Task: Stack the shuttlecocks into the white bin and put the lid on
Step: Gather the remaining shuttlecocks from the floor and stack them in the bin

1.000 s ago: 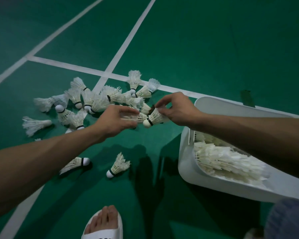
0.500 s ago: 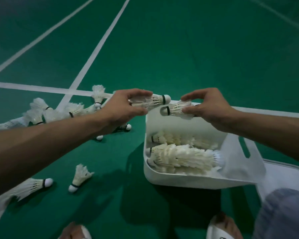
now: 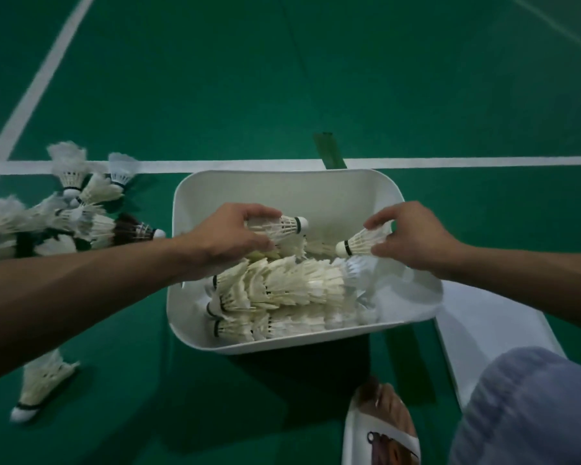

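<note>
The white bin (image 3: 282, 186) sits on the green court floor in the middle of the head view, with rows of nested shuttlecocks (image 3: 282, 290) lying in its near half. Over the bin, my left hand (image 3: 228, 236) grips a shuttlecock (image 3: 282, 226) by its feathers, cork pointing right. My right hand (image 3: 413, 233) pinches another shuttlecock (image 3: 359, 243), cork pointing left. The two corks face each other with a gap between them. The flat white lid (image 3: 483, 327) lies on the floor to the right of the bin.
A pile of loose shuttlecocks (image 3: 78, 216) lies left of the bin, and one more shuttlecock (image 3: 41, 384) lies at the lower left. My sandalled foot (image 3: 383, 427) and knee (image 3: 530, 407) are in front of the bin. White court lines cross the floor behind it.
Both hands have carried their shuttlecocks from the pile on the floor across to above the bin and lowered them inside its rim. The view has swung right and now centres on the bin.
</note>
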Motion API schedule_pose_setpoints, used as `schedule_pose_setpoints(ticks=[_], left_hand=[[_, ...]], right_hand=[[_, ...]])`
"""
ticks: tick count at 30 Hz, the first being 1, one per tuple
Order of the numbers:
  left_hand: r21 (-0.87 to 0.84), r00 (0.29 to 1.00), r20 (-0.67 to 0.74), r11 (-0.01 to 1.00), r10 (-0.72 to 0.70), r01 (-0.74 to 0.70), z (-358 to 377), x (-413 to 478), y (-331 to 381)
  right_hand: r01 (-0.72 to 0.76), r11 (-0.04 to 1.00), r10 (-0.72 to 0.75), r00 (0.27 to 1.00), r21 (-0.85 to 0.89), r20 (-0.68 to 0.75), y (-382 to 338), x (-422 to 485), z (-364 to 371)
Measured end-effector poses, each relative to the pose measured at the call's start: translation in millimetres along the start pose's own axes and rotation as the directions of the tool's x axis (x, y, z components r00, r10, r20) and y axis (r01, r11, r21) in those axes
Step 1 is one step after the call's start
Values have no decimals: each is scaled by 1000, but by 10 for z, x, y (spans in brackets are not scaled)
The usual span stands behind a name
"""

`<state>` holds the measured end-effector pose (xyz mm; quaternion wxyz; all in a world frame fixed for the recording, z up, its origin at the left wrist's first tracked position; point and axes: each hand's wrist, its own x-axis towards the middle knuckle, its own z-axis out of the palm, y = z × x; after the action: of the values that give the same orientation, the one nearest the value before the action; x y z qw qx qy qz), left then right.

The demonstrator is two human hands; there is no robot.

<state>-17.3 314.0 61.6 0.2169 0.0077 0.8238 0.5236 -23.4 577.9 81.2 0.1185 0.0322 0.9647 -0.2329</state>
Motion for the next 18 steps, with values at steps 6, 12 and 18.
schedule_pose_setpoints(ticks=[6,12,18], left_hand=[[43,999,-3,998,-41,41,5,36,-68],[40,999,2,998,-45,44,37,21,-76],[8,999,17,999,-33,33,51,50,-71]], right_hand=[[90,972,-81,995,-217,51,-7,-31,56],[7,985,26,981,-171,190,6,-59,144],[-232,936,137,932,263,335,80,-69,332]])
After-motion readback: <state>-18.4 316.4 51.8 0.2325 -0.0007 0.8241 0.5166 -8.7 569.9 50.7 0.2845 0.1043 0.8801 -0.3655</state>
